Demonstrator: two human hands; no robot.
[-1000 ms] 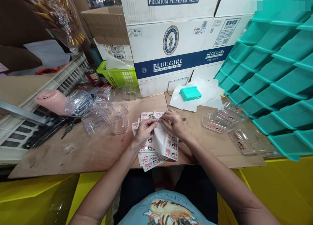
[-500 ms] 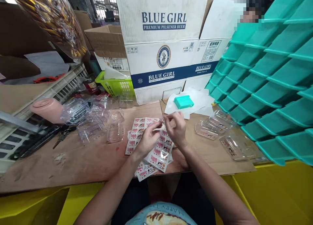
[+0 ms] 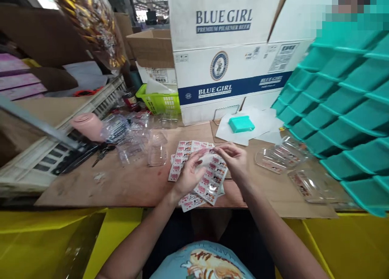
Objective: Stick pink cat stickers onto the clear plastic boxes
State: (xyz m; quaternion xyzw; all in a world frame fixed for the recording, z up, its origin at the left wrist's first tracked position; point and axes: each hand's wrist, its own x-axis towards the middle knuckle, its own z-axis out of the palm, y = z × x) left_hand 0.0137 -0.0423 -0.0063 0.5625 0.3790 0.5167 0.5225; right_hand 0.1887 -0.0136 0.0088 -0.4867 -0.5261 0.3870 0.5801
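Just above the sticker sheets, my right hand [image 3: 234, 159] pinches one end of a small clear sticker [image 3: 209, 151] with pink and dark print. The fingers of my left hand [image 3: 190, 173] curl at the sticker's other end, its thumb lower down. Under both hands lie overlapping sticker sheets [image 3: 180, 159] with rows of pink lettering and cartoon cats. To the right are clear plastic lids [image 3: 270, 160] bearing similar prints, with another printed clear lid [image 3: 305, 184] nearer me. Several plain clear plastic pieces [image 3: 157, 154] sit left of the sheets.
A teal box [image 3: 241, 124] rests on white paper [image 3: 225, 129] before a large beer carton [image 3: 219, 105]. Stacked teal trays [image 3: 349, 109] rise at right. Left are a pink bottle [image 3: 88, 126], scissors [image 3: 101, 152], a white crate [image 3: 112, 90] and a green basket [image 3: 161, 105].
The view has shifted left, so things appear farther right. My hands have drawn slightly apart, and the sticker shows stretched between them.
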